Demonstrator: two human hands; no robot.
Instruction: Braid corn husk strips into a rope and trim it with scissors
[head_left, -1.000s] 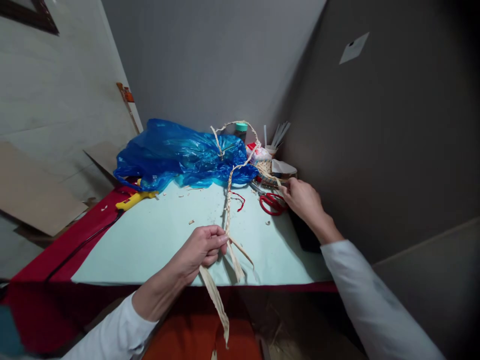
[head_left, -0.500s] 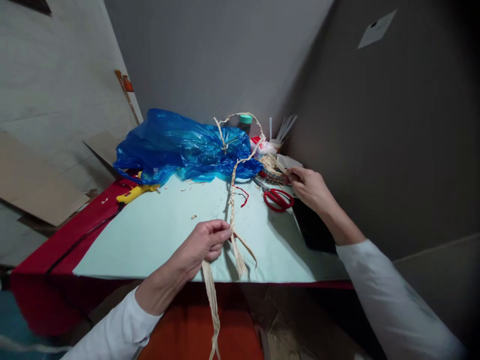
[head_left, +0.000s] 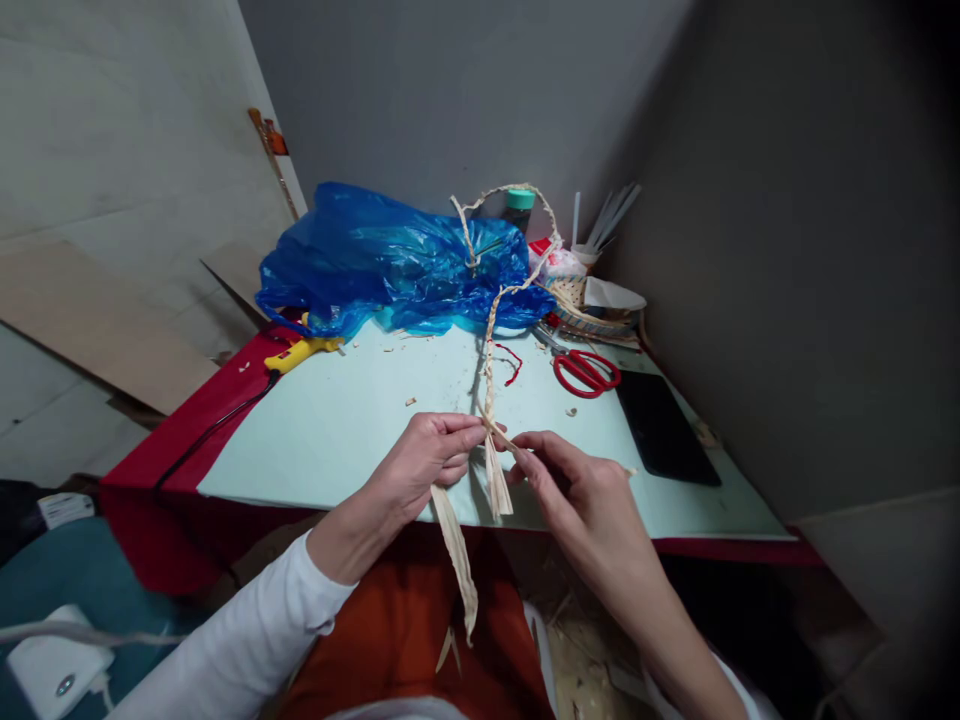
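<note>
A pale braid of dried plant fibre [head_left: 490, 370] runs from the blue bag toward me, its loose strands [head_left: 496, 480] fanning out at the near end. My left hand [head_left: 427, 462] pinches the braid just above those loose strands. Below that palm hangs a long flat fibre strip [head_left: 456, 560], reaching past the table edge. Close by on the right, my right hand [head_left: 574, 480] is closed on a thin fibre strand [head_left: 501, 434] that crosses the braid at the left fingertips. A short red twisted cord [head_left: 514, 366] lies beside the braid.
Red-handled scissors [head_left: 586, 373] and a black flat slab [head_left: 664, 425] lie at the right. A yellow glue gun [head_left: 304, 353] with a black cable rests at the left. Behind are the blue plastic bag [head_left: 390, 260], a green-lidded jar [head_left: 519, 205] and a woven basket [head_left: 600, 318].
My right hand has come from the basket at the back right to beside my left hand, bringing a fibre strand to the braid. The left hand keeps its pinch; the view has shifted.
</note>
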